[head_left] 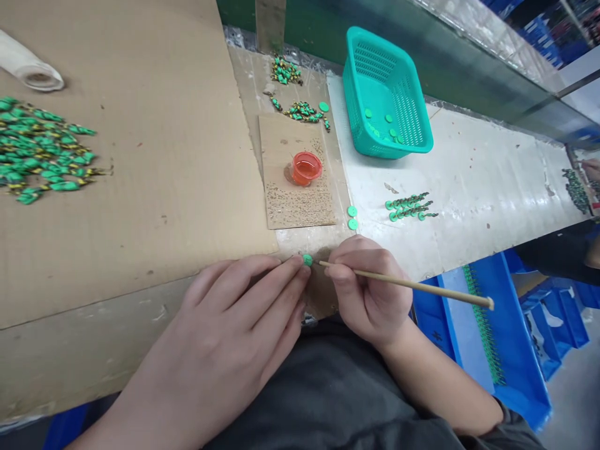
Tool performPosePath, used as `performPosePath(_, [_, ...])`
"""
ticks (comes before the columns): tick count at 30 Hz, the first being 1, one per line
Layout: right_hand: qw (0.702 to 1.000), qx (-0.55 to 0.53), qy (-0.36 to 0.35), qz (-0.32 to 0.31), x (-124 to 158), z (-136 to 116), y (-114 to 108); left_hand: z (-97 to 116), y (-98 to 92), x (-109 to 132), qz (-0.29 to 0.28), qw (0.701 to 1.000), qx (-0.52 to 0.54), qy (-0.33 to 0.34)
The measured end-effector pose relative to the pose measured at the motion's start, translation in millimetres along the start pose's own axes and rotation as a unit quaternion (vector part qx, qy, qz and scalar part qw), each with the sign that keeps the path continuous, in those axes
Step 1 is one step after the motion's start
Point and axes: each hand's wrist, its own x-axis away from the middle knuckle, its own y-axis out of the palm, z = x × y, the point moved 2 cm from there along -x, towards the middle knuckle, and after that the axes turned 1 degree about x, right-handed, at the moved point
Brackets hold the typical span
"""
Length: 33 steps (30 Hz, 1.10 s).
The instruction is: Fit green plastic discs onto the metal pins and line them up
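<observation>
My left hand (248, 312) is closed, its fingertips pinching a small round green piece (307, 259) near the table's front edge. Between the fingers and thumb of my right hand (370, 287) is a thin wooden stick (422, 287), held like a pen. Its narrow tip points left, close to the green piece; whether they touch I cannot tell. Two green discs (352, 217) lie just beyond my right hand. Farther away, a small red cup (307, 167) with liquid in it stands on a speckled cardboard sheet (300, 209).
A green basket (349, 119) with several green discs inside stands at the back. Rows of green-based pieces (407, 207) lie to the right. Green and yellow pieces (42, 150) are heaped at left, beside a white roll (35, 69). Blue trays (520, 362) sit below at right, near another person.
</observation>
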Motion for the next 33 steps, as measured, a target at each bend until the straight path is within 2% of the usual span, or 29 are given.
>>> performPosePath(18, [1.000,0.009,0.017,-0.021,0,1,1,-1,0.2,2,0.002,0.999,0.029,-0.022])
performPosePath(26, [0.998,-0.020,0.036,0.042,2,4,-1,-1,-1.9,-2,-0.002,1.000,0.014,-0.005])
performPosePath(29, [0.996,-0.017,0.061,0.061,-7,6,-5,0,-1.8,-3,-0.005,1.000,0.001,-0.002])
performPosePath(33, [0.993,0.022,0.078,0.090,-44,18,-8,0,0.5,0,-0.005,1.000,-0.013,0.011])
